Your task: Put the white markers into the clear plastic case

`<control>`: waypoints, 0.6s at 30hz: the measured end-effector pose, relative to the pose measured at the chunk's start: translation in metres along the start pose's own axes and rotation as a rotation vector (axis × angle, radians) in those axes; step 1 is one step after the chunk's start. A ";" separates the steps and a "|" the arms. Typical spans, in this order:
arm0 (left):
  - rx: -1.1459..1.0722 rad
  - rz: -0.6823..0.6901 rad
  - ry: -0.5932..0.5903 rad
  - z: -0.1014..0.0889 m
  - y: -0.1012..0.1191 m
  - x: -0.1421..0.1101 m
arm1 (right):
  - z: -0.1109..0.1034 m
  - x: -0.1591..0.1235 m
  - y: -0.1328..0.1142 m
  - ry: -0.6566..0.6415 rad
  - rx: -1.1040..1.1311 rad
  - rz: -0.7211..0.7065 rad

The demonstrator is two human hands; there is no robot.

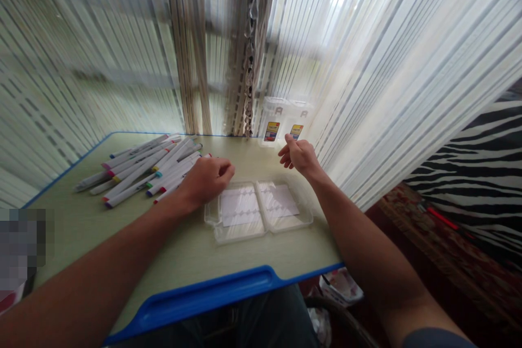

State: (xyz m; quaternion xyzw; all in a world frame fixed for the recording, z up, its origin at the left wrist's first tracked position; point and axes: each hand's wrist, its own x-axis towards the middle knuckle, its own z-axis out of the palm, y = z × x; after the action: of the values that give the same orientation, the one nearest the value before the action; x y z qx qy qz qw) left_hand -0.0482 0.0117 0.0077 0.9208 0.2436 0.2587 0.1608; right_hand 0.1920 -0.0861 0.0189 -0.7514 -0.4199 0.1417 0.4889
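Sheer striped curtains (pixel 122 54) are hanging behind a pale green surface (pixel 175 261) with a blue edge, and zebra-striped fabric (pixel 477 174) is showing at the far right. White markers (pixel 142 166) with coloured ends are lying in a loose heap on the surface's left side. One clear plastic case (pixel 263 207) is lying unfolded nearer the person, white paper showing in both halves; another clear case (pixel 282 114), bearing two labels, is standing upright near the curtains. The left hand (pixel 211 176) is hovering between the heap and the unfolded case, its fingers curling inward; whether they are grasping anything, I cannot tell. The right hand (pixel 299 155) is reaching just before the upright case, its fingers bending loosely, released.
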 end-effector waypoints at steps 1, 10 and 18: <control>0.000 0.003 -0.002 0.000 0.000 0.000 | 0.000 0.000 0.000 0.007 0.007 0.000; 0.021 0.026 -0.022 0.000 0.001 0.000 | 0.001 -0.001 -0.001 -0.007 -0.005 0.016; 0.039 0.038 -0.015 0.000 -0.001 0.000 | 0.002 -0.001 -0.002 -0.024 -0.028 0.038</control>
State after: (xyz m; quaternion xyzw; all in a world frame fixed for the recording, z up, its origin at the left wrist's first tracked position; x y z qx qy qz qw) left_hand -0.0485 0.0123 0.0072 0.9301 0.2300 0.2499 0.1398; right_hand 0.1888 -0.0854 0.0191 -0.7641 -0.4134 0.1539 0.4707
